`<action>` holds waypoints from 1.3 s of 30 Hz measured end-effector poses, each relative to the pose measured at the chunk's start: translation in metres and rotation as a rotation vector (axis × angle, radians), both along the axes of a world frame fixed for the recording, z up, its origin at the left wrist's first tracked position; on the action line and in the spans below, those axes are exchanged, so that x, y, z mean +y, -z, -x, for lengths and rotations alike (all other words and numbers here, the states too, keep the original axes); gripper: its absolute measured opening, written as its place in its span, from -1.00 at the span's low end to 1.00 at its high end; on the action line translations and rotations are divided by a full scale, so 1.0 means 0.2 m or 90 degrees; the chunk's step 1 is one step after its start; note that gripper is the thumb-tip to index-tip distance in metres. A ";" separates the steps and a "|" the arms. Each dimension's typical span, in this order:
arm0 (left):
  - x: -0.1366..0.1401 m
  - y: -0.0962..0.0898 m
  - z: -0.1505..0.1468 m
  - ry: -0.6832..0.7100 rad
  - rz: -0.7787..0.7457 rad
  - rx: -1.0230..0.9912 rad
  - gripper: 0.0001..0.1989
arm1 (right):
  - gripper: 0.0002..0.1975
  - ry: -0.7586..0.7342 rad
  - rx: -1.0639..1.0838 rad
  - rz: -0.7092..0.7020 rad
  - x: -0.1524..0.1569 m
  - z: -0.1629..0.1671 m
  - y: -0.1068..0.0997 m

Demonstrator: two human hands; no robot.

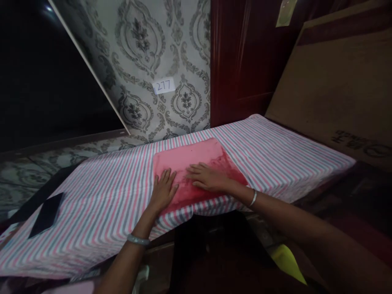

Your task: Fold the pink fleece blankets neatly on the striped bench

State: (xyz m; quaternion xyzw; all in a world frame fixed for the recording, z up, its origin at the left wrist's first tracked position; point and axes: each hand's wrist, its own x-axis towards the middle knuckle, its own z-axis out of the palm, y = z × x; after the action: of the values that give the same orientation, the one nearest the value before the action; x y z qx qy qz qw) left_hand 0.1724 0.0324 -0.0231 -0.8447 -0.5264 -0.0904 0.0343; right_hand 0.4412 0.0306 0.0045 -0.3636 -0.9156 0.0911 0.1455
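Observation:
A pink piece of cloth point(192, 153), spread flat, lies on a striped tablecloth point(107, 196); its right and near parts are a darker red, as if wet. My left hand point(163, 190) rests palm down on the left part of the cloth, fingers apart and pointing away from me. On its middle lies my right hand point(206, 177), also palm down, with the fingers stretched out to the left. Neither hand holds anything. A bracelet shows on each wrist.
A dark phone point(47, 214) lies on the table's left side. Behind the table stand a patterned wall with a paper label point(164, 85) reading 277 and a dark red door point(239, 61). A large cardboard box point(337, 81) leans at the right; a big dark screen point(52, 77) is at the left.

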 end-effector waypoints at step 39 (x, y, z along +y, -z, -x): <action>0.69 -0.25 -0.89 -0.064 0.152 0.113 -0.27 | -0.46 0.088 0.107 -0.020 -0.07 -0.29 0.16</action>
State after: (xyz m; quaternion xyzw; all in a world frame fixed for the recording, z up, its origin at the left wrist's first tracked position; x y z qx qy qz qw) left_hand 0.3505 0.1702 0.0277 -0.8202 -0.5697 0.0494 -0.0155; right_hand 0.4990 0.0160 -0.0272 -0.4148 -0.8741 0.0967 0.2335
